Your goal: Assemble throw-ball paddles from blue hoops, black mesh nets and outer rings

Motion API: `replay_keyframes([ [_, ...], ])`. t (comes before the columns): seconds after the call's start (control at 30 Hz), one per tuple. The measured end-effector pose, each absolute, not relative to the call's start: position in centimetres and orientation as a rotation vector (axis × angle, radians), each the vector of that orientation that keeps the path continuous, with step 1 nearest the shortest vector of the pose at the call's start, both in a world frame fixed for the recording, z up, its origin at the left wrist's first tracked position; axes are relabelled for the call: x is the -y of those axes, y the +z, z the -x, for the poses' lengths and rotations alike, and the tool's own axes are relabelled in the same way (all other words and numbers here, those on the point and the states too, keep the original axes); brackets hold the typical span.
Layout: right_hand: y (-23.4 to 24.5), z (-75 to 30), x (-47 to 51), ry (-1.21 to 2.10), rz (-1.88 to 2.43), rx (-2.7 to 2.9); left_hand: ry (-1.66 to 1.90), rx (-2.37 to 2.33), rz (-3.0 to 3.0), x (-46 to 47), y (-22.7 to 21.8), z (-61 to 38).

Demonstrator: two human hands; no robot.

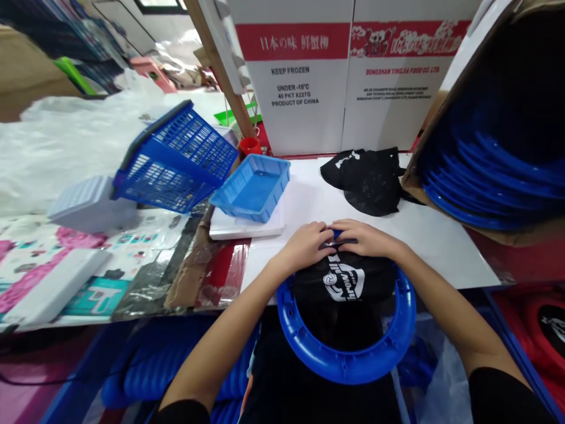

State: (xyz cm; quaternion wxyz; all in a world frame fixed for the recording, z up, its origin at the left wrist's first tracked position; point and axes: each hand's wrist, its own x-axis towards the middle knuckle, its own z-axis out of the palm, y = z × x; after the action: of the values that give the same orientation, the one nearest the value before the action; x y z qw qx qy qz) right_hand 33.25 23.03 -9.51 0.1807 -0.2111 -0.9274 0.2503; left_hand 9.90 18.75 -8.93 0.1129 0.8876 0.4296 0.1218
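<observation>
A blue plastic ring point(348, 365) leans against the near table edge, its near side over my lap. Black mesh fabric point(379, 277) with white printing lies across the ring's far part. My left hand point(309, 244) is closed at the ring's far rim, its fingertips on the edge of the mesh. Close beside it, my right hand point(364, 238) is closed on the same rim and fabric, fingers bent over the top. A bit of blue rim shows between the two hands. Beyond them, more black mesh pieces point(371, 182) lie on the white tabletop point(441, 241).
At right, a tilted carton point(412, 171) holds several blue rings point(494, 182). A shallow blue tray point(251, 188) and a tipped blue basket point(176, 159) stand to the left. White cartons point(304, 123) form a wall behind. Red items point(536, 330) fill a bin at lower right.
</observation>
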Motion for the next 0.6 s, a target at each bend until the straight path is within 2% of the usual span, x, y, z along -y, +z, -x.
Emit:
replay_keyframes([
  [0.27, -9.0, -33.4, -22.2, 0.771, 0.644, 2.510, 0.536, -1.192, -2.506, -17.6, -9.7, -9.3],
  [0.43, -8.4, -33.7, -21.4, 0.670, 0.761, 2.492, 0.819, -1.146, -2.259, -17.6, -9.3, -9.3],
  [0.6, -8.5, -33.7, -21.9, 0.934, 0.781, 2.438, 0.899, -1.133, -2.237, -17.9, -9.5, -9.5],
])
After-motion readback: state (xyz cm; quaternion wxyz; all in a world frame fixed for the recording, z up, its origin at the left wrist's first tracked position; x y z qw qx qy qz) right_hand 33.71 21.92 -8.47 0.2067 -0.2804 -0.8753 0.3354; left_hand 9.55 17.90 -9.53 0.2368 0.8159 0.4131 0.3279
